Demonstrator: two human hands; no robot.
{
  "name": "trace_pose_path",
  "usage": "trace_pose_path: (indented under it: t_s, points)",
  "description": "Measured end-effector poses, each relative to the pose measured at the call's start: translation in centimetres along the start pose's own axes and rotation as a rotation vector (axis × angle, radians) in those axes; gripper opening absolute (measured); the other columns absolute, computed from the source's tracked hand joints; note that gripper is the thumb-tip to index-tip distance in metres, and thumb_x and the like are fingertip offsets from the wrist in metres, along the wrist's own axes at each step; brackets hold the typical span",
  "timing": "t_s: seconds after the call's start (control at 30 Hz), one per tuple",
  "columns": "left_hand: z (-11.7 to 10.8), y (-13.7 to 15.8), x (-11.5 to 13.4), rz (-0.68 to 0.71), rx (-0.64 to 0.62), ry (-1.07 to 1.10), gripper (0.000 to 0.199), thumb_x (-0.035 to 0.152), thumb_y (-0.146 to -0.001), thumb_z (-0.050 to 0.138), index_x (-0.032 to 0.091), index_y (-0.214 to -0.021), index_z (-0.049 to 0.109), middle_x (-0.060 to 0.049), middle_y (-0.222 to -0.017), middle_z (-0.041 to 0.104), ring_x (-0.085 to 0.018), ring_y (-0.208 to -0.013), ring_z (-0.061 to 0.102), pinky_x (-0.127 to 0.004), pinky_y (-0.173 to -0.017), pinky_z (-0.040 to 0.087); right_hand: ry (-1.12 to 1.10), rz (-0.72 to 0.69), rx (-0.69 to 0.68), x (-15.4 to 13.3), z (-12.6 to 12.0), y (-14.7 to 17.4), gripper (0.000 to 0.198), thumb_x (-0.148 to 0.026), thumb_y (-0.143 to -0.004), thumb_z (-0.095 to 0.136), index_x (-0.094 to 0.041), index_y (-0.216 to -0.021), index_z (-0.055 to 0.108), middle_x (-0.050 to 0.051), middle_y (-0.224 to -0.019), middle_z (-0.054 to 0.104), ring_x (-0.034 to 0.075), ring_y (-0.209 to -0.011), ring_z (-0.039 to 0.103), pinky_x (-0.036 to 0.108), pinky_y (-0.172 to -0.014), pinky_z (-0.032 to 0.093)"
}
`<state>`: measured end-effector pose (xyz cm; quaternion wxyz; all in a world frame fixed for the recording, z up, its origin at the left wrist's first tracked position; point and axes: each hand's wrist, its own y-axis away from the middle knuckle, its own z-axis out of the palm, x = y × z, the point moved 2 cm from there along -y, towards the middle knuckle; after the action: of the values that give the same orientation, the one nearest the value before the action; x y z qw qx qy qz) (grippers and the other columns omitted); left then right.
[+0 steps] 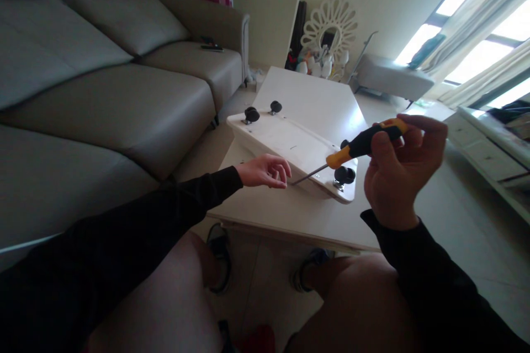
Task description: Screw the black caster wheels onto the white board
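My right hand (403,171) grips a yellow and black screwdriver (364,142) by its handle. The metal shaft slants down and left. Its tip is close to the fingertips of my left hand (267,171), which are curled together at the near side of a white board (285,140). Whether those fingers pinch something small is hidden. The board lies on a white table (314,88) with its wheeled side up. Black caster wheels stand at its corners, among them one at the far left (251,115) and one at the near right (344,175).
A grey sofa (165,88) runs along the left, with a dark flat object (212,47) on its seat. A white petal-framed mirror (329,25) leans at the back wall. To the right stands a white drawer cabinet (480,146). My legs are below the table's near edge.
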<state>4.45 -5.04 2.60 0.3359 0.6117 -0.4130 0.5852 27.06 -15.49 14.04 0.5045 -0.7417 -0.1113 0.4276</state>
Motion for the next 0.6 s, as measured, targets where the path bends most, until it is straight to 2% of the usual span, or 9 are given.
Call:
trace_pose_path:
  t_s: [0.13, 0.3, 0.5, 0.6]
  points:
    - [0.35, -0.07, 0.45, -0.011, 0.006, 0.005, 0.034, 0.024, -0.075, 0.09, 0.013, -0.097, 0.067, -0.003, -0.079, 0.074, -0.006, -0.057, 0.06, -0.019, -0.054, 0.045, 0.03, -0.03, -0.022, 0.32, 0.01, 0.05, 0.032, -0.045, -0.09, 0.072, -0.041, -0.118, 0.057, 0.002, -0.092, 0.062, 0.026, -0.087, 0.067, 0.056, -0.081, 0.063]
    - [0.58, -0.14, 0.66, -0.02, 0.019, 0.001, 0.034, 0.024, -0.076, 0.09, 0.012, -0.098, 0.067, -0.003, -0.081, 0.075, -0.006, -0.056, 0.06, -0.019, -0.054, 0.046, -0.003, 0.033, -0.007, 0.24, 0.09, 0.09, 0.029, -0.046, -0.088, 0.074, -0.042, -0.113, 0.059, 0.003, -0.093, 0.062, 0.026, -0.087, 0.066, 0.057, -0.082, 0.062]
    - [0.72, -0.11, 0.62, 0.0, 0.021, 0.003, 0.033, 0.024, -0.077, 0.089, 0.012, -0.099, 0.067, -0.003, -0.081, 0.074, -0.007, -0.057, 0.062, -0.018, -0.052, 0.046, -0.13, 0.022, 0.022, 0.25, 0.26, -0.02, 0.031, -0.039, -0.084, 0.082, -0.037, -0.108, 0.063, 0.0, -0.091, 0.059, 0.02, -0.084, 0.064, 0.049, -0.086, 0.061]
    - [0.72, -0.08, 0.63, 0.015, 0.038, 0.015, 0.033, 0.023, -0.076, 0.089, 0.012, -0.098, 0.066, -0.003, -0.081, 0.074, -0.006, -0.055, 0.061, -0.018, -0.05, 0.045, -0.098, 0.021, 0.022, 0.56, 0.15, -0.08, 0.031, -0.041, -0.085, 0.081, -0.038, -0.109, 0.061, 0.0, -0.091, 0.059, 0.021, -0.085, 0.065, 0.048, -0.083, 0.062]
